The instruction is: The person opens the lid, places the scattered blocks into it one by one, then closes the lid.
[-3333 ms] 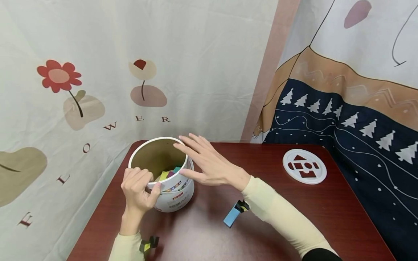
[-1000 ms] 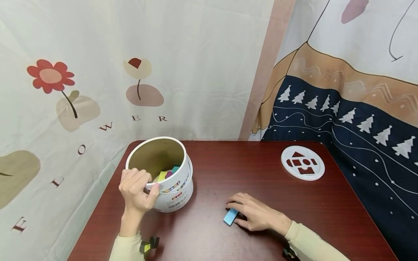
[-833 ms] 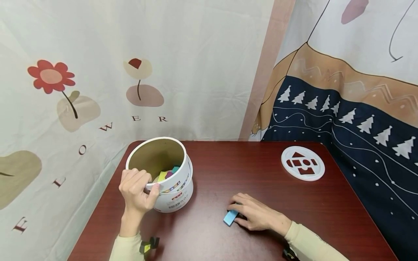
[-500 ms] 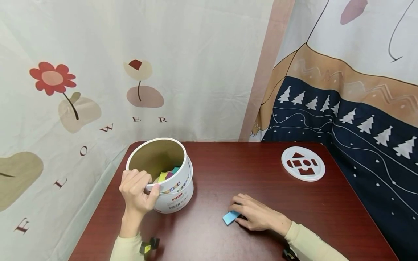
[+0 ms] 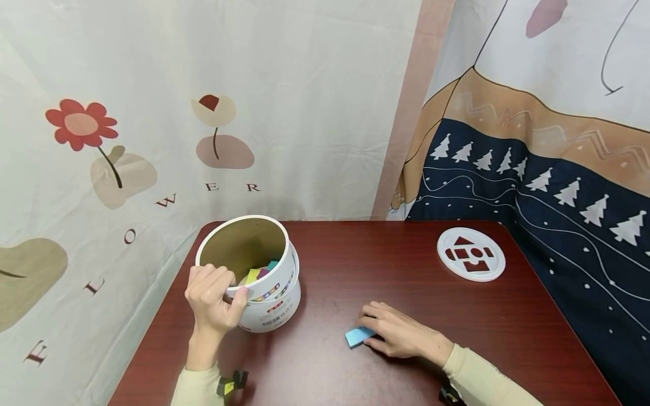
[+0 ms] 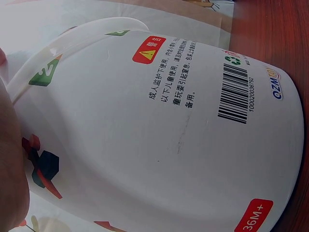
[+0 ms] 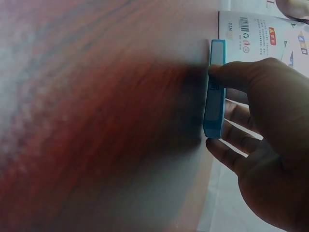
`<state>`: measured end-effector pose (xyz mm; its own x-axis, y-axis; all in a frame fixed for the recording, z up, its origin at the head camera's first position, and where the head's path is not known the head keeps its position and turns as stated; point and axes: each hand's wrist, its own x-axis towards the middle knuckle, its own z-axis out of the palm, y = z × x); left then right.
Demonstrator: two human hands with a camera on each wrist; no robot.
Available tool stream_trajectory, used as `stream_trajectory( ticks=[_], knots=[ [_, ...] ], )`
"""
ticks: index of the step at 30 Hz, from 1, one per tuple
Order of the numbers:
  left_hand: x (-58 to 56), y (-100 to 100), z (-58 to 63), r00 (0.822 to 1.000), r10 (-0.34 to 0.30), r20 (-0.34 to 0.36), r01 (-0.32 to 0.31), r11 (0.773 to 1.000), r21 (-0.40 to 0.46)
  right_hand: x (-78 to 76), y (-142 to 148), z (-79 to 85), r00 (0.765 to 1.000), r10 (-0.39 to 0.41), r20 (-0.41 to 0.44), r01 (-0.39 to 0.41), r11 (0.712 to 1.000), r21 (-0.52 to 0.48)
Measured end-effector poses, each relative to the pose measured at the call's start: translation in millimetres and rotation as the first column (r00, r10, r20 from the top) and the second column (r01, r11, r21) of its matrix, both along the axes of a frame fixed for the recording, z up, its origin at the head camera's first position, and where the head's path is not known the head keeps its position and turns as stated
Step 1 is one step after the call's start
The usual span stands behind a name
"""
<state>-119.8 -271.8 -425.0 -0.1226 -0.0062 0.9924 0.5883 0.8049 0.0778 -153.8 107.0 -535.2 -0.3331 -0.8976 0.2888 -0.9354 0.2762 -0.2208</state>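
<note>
A white bucket (image 5: 271, 307) stands at the table's left, its open mouth tilted toward me. Yellow, purple and teal blocks (image 5: 252, 276) lie inside it. My left hand (image 5: 210, 296) grips the near-left rim, fingers over the edge and thumb outside. In the left wrist view, the printed bucket wall (image 6: 159, 130) with a barcode fills most of the picture. Low over the table, my right hand (image 5: 393, 331) pinches a flat blue block (image 5: 357, 336) between thumb and fingers. The right wrist view has the block (image 7: 215, 111) on edge, the thumb (image 7: 231, 73) across its face.
A round white lid (image 5: 472, 273) with shaped cut-outs lies at the back right of the dark red table (image 5: 345, 259). Printed curtains (image 5: 315, 113) hang behind the table. A black strap device (image 5: 232, 383) sits on the left wrist.
My right hand has left the bucket's rim and taken hold of the blue block, which has turned toward lying sideways. My left hand and the bucket stay in place.
</note>
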Motion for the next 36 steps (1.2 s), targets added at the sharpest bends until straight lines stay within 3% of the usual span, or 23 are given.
stream_trajectory(
  ticks=[13,24,36],
  knots=[
    [0.2,0.0,-0.2,1.0,0.0,-0.004,0.0,1.0,-0.003,-11.7,-9.1,24.5,1.0,-0.027,0.015,0.028,0.998,-0.052],
    [0.7,-0.3,0.1,1.0,0.001,-0.004,-0.001,1.0,-0.001,-29.8,-29.3,66.5,0.999,-0.036,0.009,0.037,0.983,-0.182],
    [1.2,0.3,1.5,1.0,0.005,-0.001,-0.005,1.0,-0.002,-46.8,-58.7,115.8,0.999,-0.005,-0.045,-0.008,0.963,-0.268]
  ],
)
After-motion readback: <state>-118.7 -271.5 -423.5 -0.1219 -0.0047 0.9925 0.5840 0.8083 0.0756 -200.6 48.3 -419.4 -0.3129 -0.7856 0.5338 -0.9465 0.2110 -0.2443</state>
